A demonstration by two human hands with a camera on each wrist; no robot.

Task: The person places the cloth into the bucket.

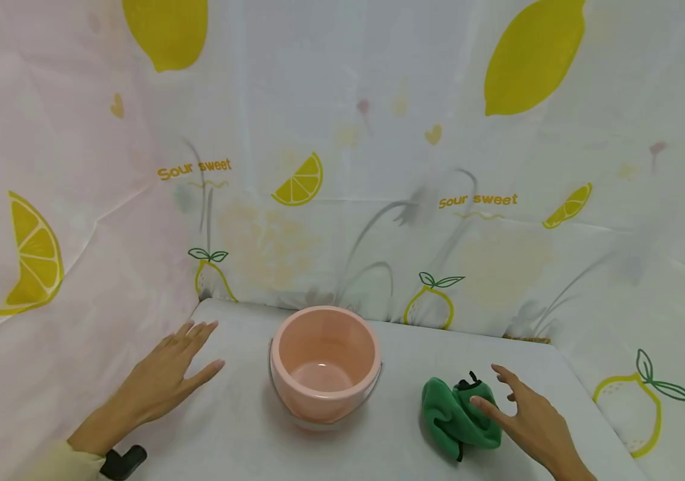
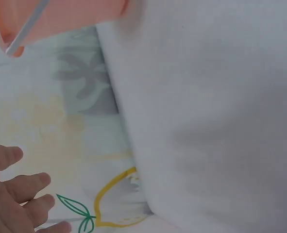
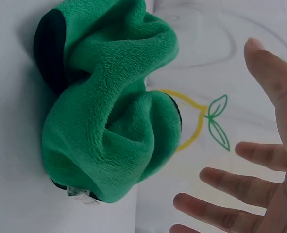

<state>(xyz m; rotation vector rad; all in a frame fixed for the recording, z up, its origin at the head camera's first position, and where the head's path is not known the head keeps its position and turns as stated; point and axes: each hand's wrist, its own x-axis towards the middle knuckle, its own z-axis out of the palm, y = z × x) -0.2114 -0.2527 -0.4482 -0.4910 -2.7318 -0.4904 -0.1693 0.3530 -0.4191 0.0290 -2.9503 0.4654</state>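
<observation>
A pink bucket (image 1: 326, 394) with a thin wire handle stands upright on the white table, its inside bare to view. To its left is my left hand (image 1: 159, 377), palm down with fingers stretched out and holding nothing. The bucket's side (image 2: 75, 19) shows at the top of the left wrist view. Right of the bucket lies a crumpled green cloth (image 1: 459, 417) with dark edging. My right hand (image 1: 531, 421) hovers beside it, fingers spread and thumb overlapping the cloth in the head view. In the right wrist view, a gap separates the fingers from the cloth (image 3: 109, 107).
The white tabletop (image 1: 228, 414) meets a lemon-printed curtain (image 1: 342, 234) at the back and both sides. A black object (image 1: 126, 462) sits by the left sleeve (image 1: 57, 464) at the bottom edge.
</observation>
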